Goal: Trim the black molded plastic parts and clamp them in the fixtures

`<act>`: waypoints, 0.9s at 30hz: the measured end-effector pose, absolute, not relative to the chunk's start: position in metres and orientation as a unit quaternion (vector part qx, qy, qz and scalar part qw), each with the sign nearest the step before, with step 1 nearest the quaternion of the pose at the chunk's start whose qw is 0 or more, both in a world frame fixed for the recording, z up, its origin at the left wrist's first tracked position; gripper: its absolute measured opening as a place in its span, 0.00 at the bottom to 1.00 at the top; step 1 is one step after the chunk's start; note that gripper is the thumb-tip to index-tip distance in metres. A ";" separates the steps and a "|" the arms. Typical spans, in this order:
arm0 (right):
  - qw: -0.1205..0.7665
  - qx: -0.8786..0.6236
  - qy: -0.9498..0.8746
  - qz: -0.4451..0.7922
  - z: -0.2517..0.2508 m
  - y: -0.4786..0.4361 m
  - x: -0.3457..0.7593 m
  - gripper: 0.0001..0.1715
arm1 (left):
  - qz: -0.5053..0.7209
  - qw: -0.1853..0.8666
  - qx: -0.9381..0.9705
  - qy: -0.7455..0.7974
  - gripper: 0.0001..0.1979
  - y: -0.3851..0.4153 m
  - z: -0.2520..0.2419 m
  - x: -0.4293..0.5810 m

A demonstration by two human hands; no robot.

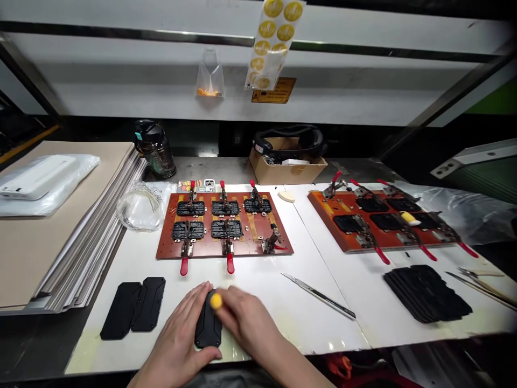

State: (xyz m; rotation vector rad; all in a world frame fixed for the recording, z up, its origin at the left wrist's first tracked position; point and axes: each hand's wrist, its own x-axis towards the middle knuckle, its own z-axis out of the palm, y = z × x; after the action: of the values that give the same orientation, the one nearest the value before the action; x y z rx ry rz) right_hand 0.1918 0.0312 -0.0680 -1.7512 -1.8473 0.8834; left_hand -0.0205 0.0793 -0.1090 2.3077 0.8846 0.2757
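A white laminate surface (274,285) spans the lower field. At 12 o'clock, a steel ledge (202,167) carries a cardboard box (278,170). Above it, a white panel (121,99) with metal rails (121,33) bears a yellow warning label (273,90). A green wall section (493,97) shows at 2 o'clock; a stack of beige board sheets (60,258) lies at 9 o'clock. Bright white light falls across the surface.

A black plastic panel (208,326) with rounded corners lies flat, its long side pointing away. A small yellow sponge (216,300) touches its far end.
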 end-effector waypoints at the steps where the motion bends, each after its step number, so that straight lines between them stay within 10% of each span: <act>1: 0.243 -0.664 -0.644 0.294 -0.073 0.029 0.194 0.10 | 0.106 0.319 0.879 0.338 0.57 0.079 -0.109 -0.020; 7: 0.350 -0.666 -0.576 0.320 -0.090 0.014 0.190 0.13 | 0.113 0.304 0.882 0.342 0.58 0.078 -0.109 -0.019; 17: 0.246 -0.622 -0.619 0.412 -0.074 -0.001 0.182 0.02 | 0.111 0.292 0.888 0.338 0.53 0.075 -0.111 -0.020; 27: 0.434 -0.581 -0.424 0.542 -0.071 0.008 0.186 0.13 | 0.102 0.303 0.880 0.352 0.53 0.078 -0.109 -0.019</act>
State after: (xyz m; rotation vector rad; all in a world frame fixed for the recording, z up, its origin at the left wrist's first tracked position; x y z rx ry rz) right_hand 0.1863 0.0077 -0.0708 -1.4482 -1.0558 1.3504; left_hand -0.0188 0.0775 -0.1093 2.3313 0.9320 0.2707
